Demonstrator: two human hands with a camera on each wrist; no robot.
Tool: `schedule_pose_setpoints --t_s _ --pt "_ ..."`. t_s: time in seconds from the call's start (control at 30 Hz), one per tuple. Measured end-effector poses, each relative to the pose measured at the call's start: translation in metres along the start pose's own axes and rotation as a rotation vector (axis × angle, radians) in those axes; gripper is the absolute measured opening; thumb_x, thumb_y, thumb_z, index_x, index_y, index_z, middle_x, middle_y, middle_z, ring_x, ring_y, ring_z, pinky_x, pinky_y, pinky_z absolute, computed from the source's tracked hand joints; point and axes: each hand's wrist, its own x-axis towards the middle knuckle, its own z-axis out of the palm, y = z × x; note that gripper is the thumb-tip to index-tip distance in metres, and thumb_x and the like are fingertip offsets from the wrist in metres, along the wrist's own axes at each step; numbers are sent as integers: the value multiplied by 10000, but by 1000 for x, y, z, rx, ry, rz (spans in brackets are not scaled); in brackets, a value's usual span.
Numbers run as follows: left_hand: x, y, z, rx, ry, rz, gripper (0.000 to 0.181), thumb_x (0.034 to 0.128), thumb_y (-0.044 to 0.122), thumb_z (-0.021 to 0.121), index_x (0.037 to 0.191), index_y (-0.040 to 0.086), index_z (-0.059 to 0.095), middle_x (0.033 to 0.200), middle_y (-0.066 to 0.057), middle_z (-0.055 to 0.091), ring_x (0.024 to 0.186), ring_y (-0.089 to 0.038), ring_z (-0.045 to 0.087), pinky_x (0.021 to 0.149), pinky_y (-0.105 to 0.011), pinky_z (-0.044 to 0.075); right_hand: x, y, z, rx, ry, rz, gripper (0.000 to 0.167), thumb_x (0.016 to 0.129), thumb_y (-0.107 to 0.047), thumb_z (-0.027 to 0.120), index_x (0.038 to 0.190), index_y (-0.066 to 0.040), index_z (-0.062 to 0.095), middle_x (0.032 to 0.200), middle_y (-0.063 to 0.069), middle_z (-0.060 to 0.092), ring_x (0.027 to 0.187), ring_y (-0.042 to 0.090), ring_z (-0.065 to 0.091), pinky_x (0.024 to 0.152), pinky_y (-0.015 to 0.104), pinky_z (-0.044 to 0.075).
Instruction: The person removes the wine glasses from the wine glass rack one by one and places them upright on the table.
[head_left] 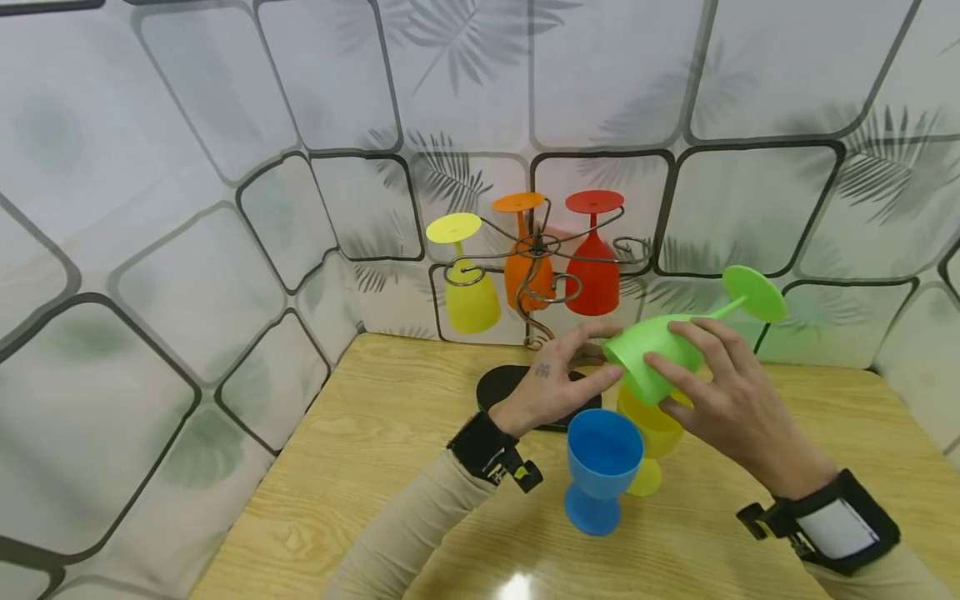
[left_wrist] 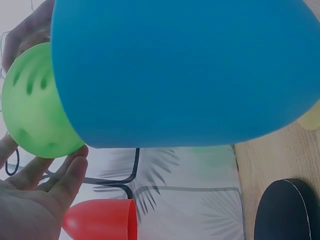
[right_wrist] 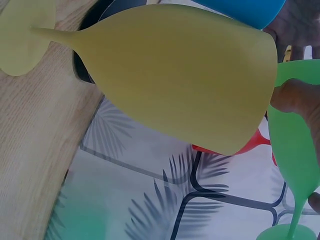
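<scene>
A green plastic wine glass (head_left: 660, 354) is tilted above the table, its mouth facing left and its foot up to the right. My right hand (head_left: 723, 392) grips its bowl from the right. At the rim, my left hand (head_left: 555, 375) holds the glass between thumb and fingers; the left wrist view looks into its open bowl (left_wrist: 37, 110). Just below stand a blue goblet (head_left: 600, 467) and, partly hidden behind it, a yellow wine glass (head_left: 647, 479), both upright. On a curled metal glass rack (head_left: 537, 243) hang yellow (head_left: 472, 300), orange (head_left: 528, 275) and red (head_left: 594, 271) glasses, upside down.
The rack's round black base (head_left: 502, 385) rests on the wooden table (head_left: 360, 467), behind the left hand. Patterned cloth walls (head_left: 600, 83) rise behind the table and on its left. Metal hooks (head_left: 632, 248) reach out at the rack's right.
</scene>
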Motion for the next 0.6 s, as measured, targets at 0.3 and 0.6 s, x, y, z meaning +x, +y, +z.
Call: schedule_pose_setpoints --t_s 0.3,0.6 --pt "1 -1 2 -84 -3 14 510 997 56 562 1477 10 397 1473 -238 501 1300 -295 612 1042 -308 523 -8 6 0 67 74 120 603 1013 -568 472 1220 -28 641 1297 358 533 1122 542 499 1145 315 291" --pt "2 1 4 -199 -23 44 561 987 -29 554 1507 -20 344 1554 -267 396 1387 -380 515 1098 -377 485 -14 8 -4 89 87 268 759 951 -643 511 1264 46 560 1290 359 527 1141 523 505 1126 139 244"
